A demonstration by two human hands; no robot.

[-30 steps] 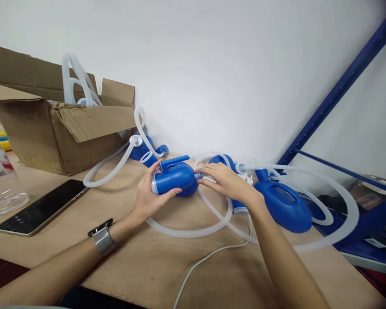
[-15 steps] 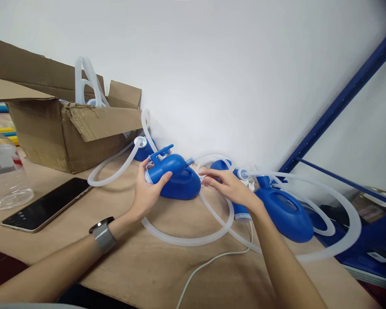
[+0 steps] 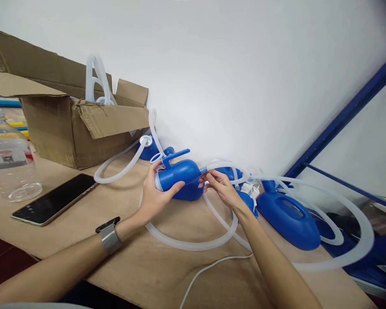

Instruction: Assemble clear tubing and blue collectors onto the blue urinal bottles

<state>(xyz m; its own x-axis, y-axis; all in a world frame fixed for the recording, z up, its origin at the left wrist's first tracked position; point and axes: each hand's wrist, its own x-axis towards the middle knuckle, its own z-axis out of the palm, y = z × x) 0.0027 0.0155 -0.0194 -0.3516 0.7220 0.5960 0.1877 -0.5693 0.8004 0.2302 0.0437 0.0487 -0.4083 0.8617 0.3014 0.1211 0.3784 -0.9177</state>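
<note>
My left hand (image 3: 157, 193) is wrapped round a blue cup-shaped piece (image 3: 179, 172) that has a blue lever on top and a metal-ringed spout (image 3: 203, 170) at its right end. Fingers of my right hand (image 3: 219, 184) are pinched together at that spout, where a pale hose (image 3: 225, 164) runs off to the right. Behind and below the piece is a blue bottle (image 3: 189, 192) on the table. Another blue bottle with a handle (image 3: 289, 219) lies to the right of my right hand.
An open cardboard box (image 3: 51, 128) holding white tubing stands back left. A phone (image 3: 54, 199) and a clear plastic bottle (image 3: 13, 163) are at the left. Pale hoses and a white cable (image 3: 209, 267) loop over the table (image 3: 141, 266). Blue shelf frame (image 3: 341, 116) at right.
The view has shifted slightly. My left hand has moved right with the blue piece, and my right hand has closed in on its spout, its fingers now pinched there.
</note>
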